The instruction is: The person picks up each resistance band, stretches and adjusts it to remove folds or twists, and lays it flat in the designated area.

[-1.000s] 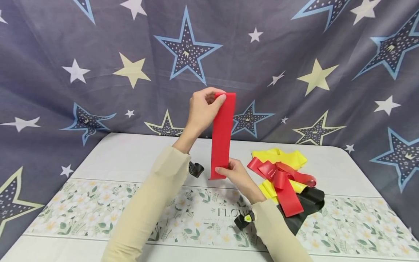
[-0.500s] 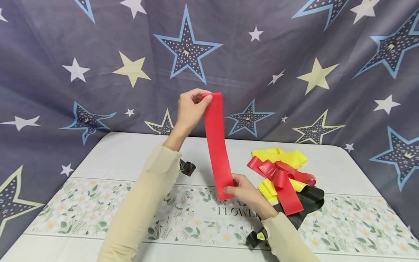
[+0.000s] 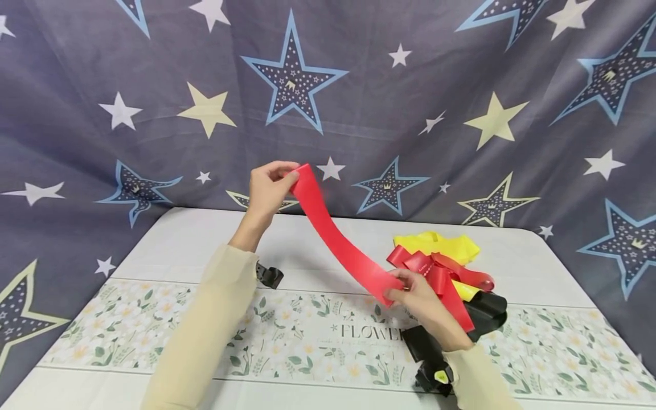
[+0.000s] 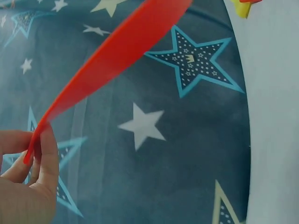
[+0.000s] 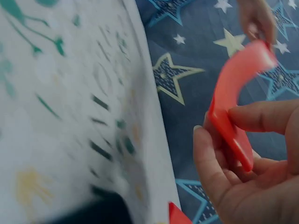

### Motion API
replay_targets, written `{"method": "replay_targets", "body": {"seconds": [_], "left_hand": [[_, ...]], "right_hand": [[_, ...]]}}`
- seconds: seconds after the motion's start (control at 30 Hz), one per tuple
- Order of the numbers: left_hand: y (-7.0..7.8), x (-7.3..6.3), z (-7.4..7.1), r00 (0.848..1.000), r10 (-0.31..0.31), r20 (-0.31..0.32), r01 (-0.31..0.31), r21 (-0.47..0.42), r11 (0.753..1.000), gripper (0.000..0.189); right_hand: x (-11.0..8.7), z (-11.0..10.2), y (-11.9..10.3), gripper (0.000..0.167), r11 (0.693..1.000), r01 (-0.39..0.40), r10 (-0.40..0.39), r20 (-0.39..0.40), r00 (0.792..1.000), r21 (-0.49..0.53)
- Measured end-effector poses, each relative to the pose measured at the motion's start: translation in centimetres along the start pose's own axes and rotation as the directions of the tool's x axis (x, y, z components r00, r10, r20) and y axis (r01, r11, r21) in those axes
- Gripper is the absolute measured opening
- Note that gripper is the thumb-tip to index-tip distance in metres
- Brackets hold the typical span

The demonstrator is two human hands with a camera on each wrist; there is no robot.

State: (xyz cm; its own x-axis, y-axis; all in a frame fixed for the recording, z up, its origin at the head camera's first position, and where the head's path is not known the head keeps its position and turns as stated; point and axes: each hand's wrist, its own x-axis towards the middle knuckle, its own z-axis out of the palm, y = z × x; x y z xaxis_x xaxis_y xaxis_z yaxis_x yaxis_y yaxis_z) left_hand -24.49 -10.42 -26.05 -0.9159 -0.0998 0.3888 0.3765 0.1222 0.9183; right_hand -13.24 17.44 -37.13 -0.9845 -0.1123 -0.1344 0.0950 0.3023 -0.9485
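Note:
A flat red resistance band (image 3: 335, 239) hangs in a slack slanting curve between both hands, above the table. My left hand (image 3: 267, 191) pinches its upper end between thumb and fingers. Lower and to the right, my right hand (image 3: 425, 299) pinches the other end, thumb on top. The left wrist view shows the band (image 4: 107, 60) nearly edge-on, its end between the fingertips of my left hand (image 4: 30, 172). In the right wrist view the band's end (image 5: 233, 135) looks doubled between the thumb and curled fingers of my right hand (image 5: 261, 168).
Beside and behind my right hand lies a loose pile: a yellow band (image 3: 435, 246), red bands (image 3: 420, 263) with printing, and a black band (image 3: 487, 313). The white table (image 3: 205, 245) has a floral strip. A star-patterned curtain (image 3: 328, 102) hangs behind it.
The band hung almost upright a second ago and now slants, sagging in a curve. My left hand has moved left and down; my right hand has moved right and down.

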Motion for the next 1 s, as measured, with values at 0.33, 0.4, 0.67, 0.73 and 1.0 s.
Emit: {"method": "replay_targets", "body": {"seconds": [0.33,0.4,0.67,0.73,1.0], "left_hand": [[-2.7,-2.0,-3.0,0.986,-0.161,0.043,0.162,-0.029,0.986,0.032],[-3.3,-2.4,-3.3,0.980,-0.188,0.057,0.190,-0.022,0.982,0.030],[-4.9,-4.0,-3.9,0.949,-0.276,0.154,0.278,0.009,0.960,0.030],[-5.2,-4.4,-4.0,0.938,-0.290,0.188,0.294,0.008,0.956,0.033],[-6.3,-5.6,-4.8,0.927,-0.304,0.220,0.310,0.005,0.951,0.044]], "right_hand": [[1.1,-4.0,-1.4,0.038,0.988,-0.031,0.058,-0.178,0.982,0.152],[1.4,-4.4,-1.5,0.033,0.985,-0.029,0.066,-0.217,0.974,0.170],[2.3,-5.3,-1.4,0.026,0.991,-0.020,0.056,-0.267,0.962,0.133],[2.4,-5.5,-1.3,0.032,0.987,-0.015,0.055,-0.251,0.966,0.162],[2.6,-6.6,-0.9,0.037,0.991,0.015,0.013,-0.213,0.977,0.130]]}}
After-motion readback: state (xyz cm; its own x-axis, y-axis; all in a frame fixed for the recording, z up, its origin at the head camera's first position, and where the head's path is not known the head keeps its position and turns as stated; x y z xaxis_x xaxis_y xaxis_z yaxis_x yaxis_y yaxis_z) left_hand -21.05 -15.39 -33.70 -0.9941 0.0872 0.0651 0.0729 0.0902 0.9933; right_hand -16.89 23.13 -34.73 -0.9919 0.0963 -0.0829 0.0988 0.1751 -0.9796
